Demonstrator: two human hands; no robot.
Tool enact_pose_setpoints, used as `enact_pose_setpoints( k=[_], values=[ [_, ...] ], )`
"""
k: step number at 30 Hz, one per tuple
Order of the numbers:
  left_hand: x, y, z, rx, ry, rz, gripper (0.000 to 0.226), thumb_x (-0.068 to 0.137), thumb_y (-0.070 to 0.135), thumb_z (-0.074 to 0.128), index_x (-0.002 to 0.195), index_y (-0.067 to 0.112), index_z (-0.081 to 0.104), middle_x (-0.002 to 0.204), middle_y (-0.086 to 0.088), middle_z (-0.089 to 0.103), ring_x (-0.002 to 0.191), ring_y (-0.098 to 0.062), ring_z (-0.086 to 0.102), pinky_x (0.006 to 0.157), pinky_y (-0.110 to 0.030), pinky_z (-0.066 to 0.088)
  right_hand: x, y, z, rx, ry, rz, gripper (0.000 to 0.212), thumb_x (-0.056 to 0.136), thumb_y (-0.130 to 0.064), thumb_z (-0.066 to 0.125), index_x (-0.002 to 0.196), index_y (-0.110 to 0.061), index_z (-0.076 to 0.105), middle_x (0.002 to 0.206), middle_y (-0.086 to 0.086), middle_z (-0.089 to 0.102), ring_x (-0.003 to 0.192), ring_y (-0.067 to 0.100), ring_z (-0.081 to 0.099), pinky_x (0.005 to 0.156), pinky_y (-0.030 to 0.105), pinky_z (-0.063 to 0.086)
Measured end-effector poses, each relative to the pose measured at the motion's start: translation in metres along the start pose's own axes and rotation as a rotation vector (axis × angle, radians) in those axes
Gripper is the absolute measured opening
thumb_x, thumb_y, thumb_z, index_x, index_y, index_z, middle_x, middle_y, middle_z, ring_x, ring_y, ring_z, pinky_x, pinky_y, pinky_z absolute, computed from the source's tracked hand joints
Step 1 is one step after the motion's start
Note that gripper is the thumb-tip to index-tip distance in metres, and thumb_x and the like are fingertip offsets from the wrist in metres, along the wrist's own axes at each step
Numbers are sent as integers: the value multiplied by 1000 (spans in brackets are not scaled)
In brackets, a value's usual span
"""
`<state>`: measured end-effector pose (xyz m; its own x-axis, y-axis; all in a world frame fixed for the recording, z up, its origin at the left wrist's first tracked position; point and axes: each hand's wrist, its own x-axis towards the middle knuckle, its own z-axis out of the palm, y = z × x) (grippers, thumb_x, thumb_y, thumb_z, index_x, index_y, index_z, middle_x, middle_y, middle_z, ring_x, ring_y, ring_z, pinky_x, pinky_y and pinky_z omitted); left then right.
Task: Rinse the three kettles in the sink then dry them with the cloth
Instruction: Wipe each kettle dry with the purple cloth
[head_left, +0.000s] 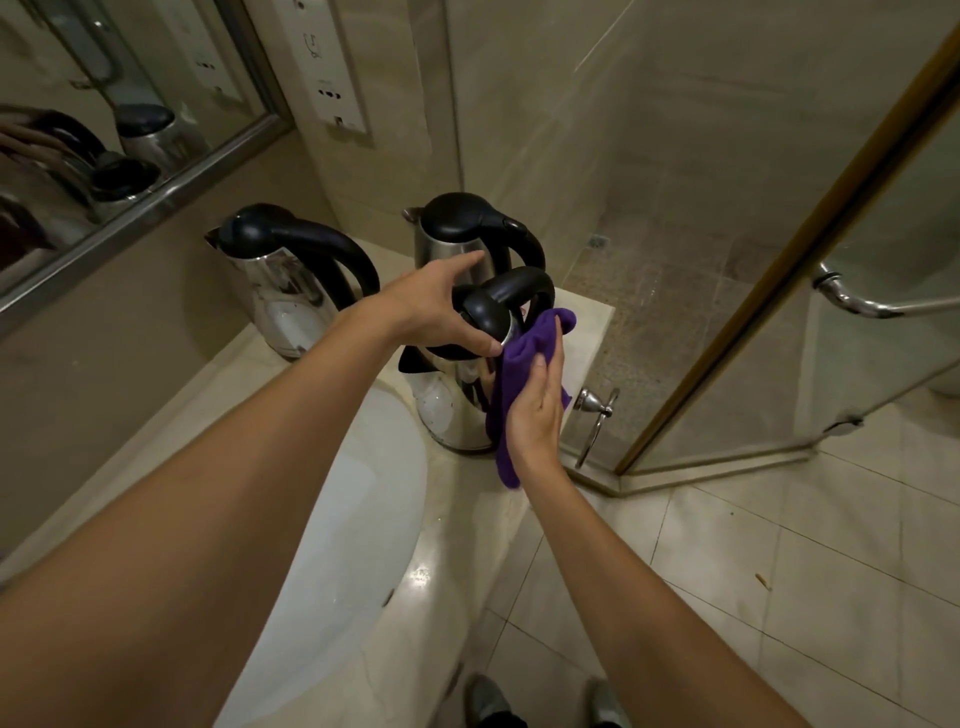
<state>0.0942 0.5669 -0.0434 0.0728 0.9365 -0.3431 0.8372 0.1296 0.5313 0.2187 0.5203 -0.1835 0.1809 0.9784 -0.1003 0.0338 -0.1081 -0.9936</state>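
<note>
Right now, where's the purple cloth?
Head view, right of centre: the purple cloth is pressed by the right hand against the nearest kettle, on its right side, at the counter end by the glass shower door.

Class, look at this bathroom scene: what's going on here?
A person is drying a steel kettle with black lid and handle on the pale marble counter. The left hand grips its lid; the right hand presses a purple cloth flat against its side. A second kettle and third kettle stand behind it.

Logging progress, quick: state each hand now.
Left hand: grips the lid of the near kettle.
Right hand: flat, pressing the purple cloth on it.
</note>
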Motion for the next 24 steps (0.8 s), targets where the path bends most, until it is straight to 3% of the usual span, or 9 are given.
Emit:
enact_pose_setpoints(
  k=[3, 6, 7, 8, 11, 15, 19, 24],
  values=[
    [-5, -2, 6, -30, 42, -16, 113, 68, 36, 88, 156, 35, 18, 159, -2, 30, 145, -28, 30, 113, -45, 33, -3, 1, -2, -7, -31, -22, 54, 107, -45, 22, 161, -39, 19, 159, -14, 38, 139, 1, 37, 117, 31, 29],
    [-13, -3, 10, -39, 92, -67, 114, 67, 43, 88, 156, 39, 17, 157, -2, 35, 144, -29, 32, 115, -48, 31, -10, -1, -6, -29, -78, -91, 50, 110, -40, 29, 159, -45, 19, 140, -39, 40, 122, -19, 43, 105, 15, 34],
    [-15, -2, 11, -37, 111, -90, 114, 67, 44, 88, 156, 40, 16, 157, -3, 36, 144, -30, 33, 116, -48, 30, -12, -1, -7, -39, -85, -113, 50, 111, -38, 31, 158, -48, 19, 135, -45, 38, 121, -20, 43, 105, 15, 35],
    [-18, 0, 13, -41, 129, -109, 114, 68, 45, 87, 156, 40, 14, 157, -3, 35, 144, -31, 32, 117, -49, 28, -15, -1, -8, -47, -82, -134, 50, 110, -37, 32, 156, -52, 18, 136, -45, 38, 125, -17, 43, 109, 21, 37],
    [-27, 11, 22, -21, 178, -159, 109, 76, 44, 81, 157, 37, 8, 159, -4, 32, 146, -33, 26, 117, -48, 22, -26, -2, -12, -37, -101, -171, 49, 106, -48, 32, 148, -67, 14, 155, -21, 40, 142, 6, 41, 117, 48, 39],
    [-32, 21, 31, -30, 247, -244, 108, 78, 44, 80, 158, 35, 7, 156, -8, 35, 145, -35, 25, 116, -50, 22, -27, -1, -18, -40, -173, -221, 50, 103, -54, 31, 150, -64, 18, 156, -23, 37, 147, 13, 36, 116, 56, 37],
    [-34, 24, 39, -12, 288, -275, 107, 76, 51, 79, 157, 33, 12, 156, -8, 36, 144, -34, 26, 116, -49, 23, -6, -4, -22, -9, -205, -112, 49, 108, -45, 26, 157, -44, 27, 161, -12, 36, 146, 6, 34, 121, 37, 29],
    [-32, 25, 35, -40, 290, -316, 114, 71, 53, 83, 157, 33, 12, 156, -10, 34, 144, -36, 26, 115, -48, 25, 7, 3, -28, 20, -259, -6, 48, 111, -42, 20, 159, -45, 21, 145, -24, 40, 127, -4, 33, 110, 25, 25]
  ],
)
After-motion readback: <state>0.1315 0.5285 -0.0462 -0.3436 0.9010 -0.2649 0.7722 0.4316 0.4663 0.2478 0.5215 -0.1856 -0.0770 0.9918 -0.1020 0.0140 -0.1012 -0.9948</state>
